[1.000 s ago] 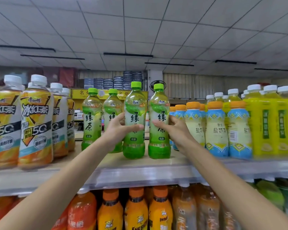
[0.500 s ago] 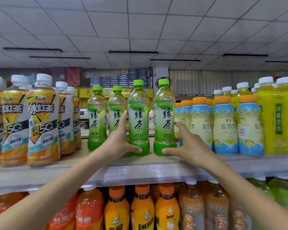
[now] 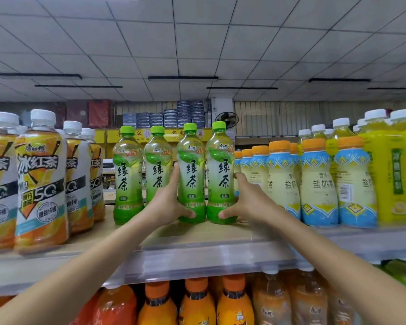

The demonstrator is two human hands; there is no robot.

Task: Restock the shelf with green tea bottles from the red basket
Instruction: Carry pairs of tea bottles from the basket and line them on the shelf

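Several green tea bottles with green caps stand upright in a row on the top shelf [image 3: 197, 261]. My left hand [image 3: 167, 202] wraps the lower left side of the third bottle [image 3: 191, 170], thumb across its base. My right hand [image 3: 246, 202] grips the fourth bottle [image 3: 220, 170] from the right, thumb at its foot. These two bottles stand side by side, touching. Two more green tea bottles [image 3: 127, 179] stand to their left; my left hand partly hides the second one [image 3: 157, 165]. The red basket is out of view.
Iced black tea bottles [image 3: 40, 184] with white caps crowd the shelf's left. Blue-and-cream bottles [image 3: 317, 184] with orange caps press close on the right, then yellow bottles [image 3: 394, 172]. Orange drink bottles [image 3: 197, 303] fill the shelf below. Bare shelf board lies in front of the green row.
Both hands slid down to the bottles' lower halves and pushed the two bottles back on the shelf, closing the gap between them. The camera moved closer.
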